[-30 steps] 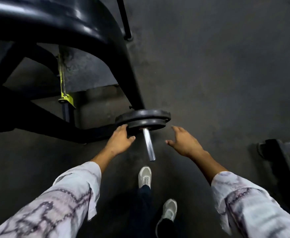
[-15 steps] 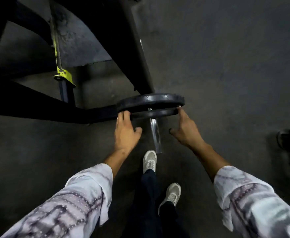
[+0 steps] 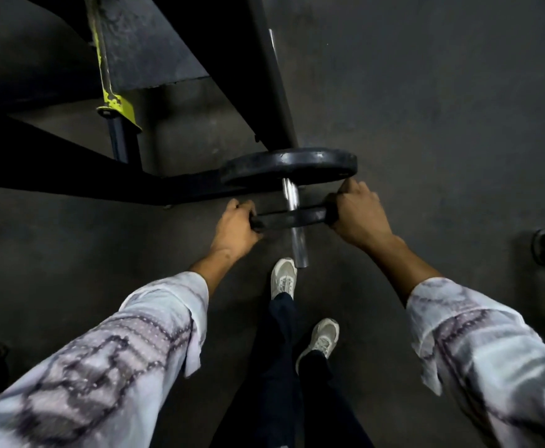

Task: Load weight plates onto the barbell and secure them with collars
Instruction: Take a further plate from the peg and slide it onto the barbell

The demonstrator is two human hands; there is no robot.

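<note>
**Both hands on the small plate, mid-sleeve**

I see the small plate (image 3: 288, 218), a thin black disc seen edge-on, threaded on the chrome barbell sleeve (image 3: 293, 218) at the centre of the frame. My left hand (image 3: 234, 229) grips its left edge with fingers curled round the rim; my right hand (image 3: 358, 213) grips the right edge the same way. Just above it in the frame, apart from it on the same sleeve, sits the large plate (image 3: 288, 166), black, thick-rimmed, scuffed with pale flecks. I can read no lettering or brand on either plate. The bare sleeve end pokes out below the small plate, toward my white shoes (image 3: 284, 278). A black rack frame (image 3: 255, 76) runs through the upper left, with a yellow-painted bracket (image 3: 116, 106) beside it. Everything stands over the dark floor (image 3: 442, 108).
</note>
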